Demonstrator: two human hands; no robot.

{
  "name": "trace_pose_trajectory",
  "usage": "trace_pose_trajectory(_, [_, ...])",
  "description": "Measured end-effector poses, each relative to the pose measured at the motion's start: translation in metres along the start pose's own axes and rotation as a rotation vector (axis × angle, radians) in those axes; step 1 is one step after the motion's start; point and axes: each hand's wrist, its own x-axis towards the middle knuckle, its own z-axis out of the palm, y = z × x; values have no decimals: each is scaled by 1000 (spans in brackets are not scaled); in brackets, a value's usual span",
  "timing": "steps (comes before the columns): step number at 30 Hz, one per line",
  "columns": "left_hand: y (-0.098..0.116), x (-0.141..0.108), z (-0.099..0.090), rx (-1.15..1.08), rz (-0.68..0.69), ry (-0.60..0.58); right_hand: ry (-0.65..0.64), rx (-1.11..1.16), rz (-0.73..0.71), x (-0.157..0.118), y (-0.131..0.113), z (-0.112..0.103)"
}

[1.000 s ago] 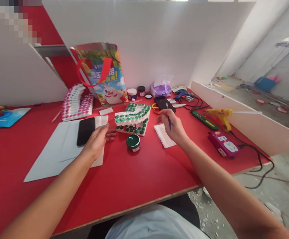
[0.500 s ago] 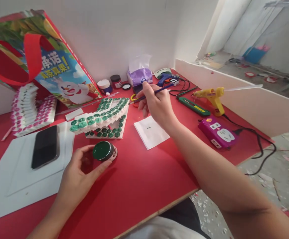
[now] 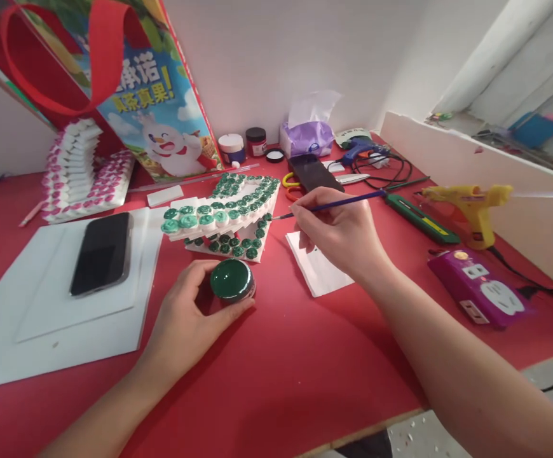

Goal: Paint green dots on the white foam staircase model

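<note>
My left hand is wrapped round an open jar of dark green paint on the red table. In my right hand is a thin blue paintbrush, held like a pen. Its tip points left and is at the right edge of a white model covered in rows of green-painted rosettes; whether it touches I cannot tell. Some rosettes at the model's near left end are lighter green. Beneath my right hand lies a folded white tissue, partly covered.
A similar pink-and-white model stands at the left by a gift bag. Nearby are a phone on white boards, scissors, a second phone, a green cutter, a yellow glue gun and a purple power strip.
My right hand has come down toward the model, bringing the brush tip to its right edge. The left hand still holds the paint jar. The whole view has shifted.
</note>
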Motion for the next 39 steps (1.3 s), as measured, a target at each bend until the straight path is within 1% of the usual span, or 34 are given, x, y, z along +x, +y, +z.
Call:
trace_pose_trajectory(5, [-2,1,-2,-51,11,-39,29,-55,-26,-6,1,8])
trace_pose_trajectory(11, [-4,2,-3,-98,30,-49,27,-170,-146,-9,5,14])
trace_pose_trajectory(17, [-2,3,-3,-111,33,-56,38,-251,-272,-10,6,16])
trace_pose_trajectory(21, [-3,2,-3,-107,41,-56,13,-338,-364,-10,6,15])
trace_pose_trajectory(25, [-5,2,-3,-81,48,-59,-17,-368,-430,-9,8,14])
trace_pose_trajectory(28, [-5,2,-3,-94,38,-58,-30,-375,-437,-9,7,14])
trace_pose_trajectory(33, [-2,3,-3,-138,13,-57,-13,-360,-378,-10,4,15])
trace_pose_trajectory(36, [-2,3,-4,-142,6,-49,3,-384,-392,-9,4,14])
trace_pose_trajectory(39, [-2,2,-4,-140,-3,-49,-13,-404,-415,-8,6,14])
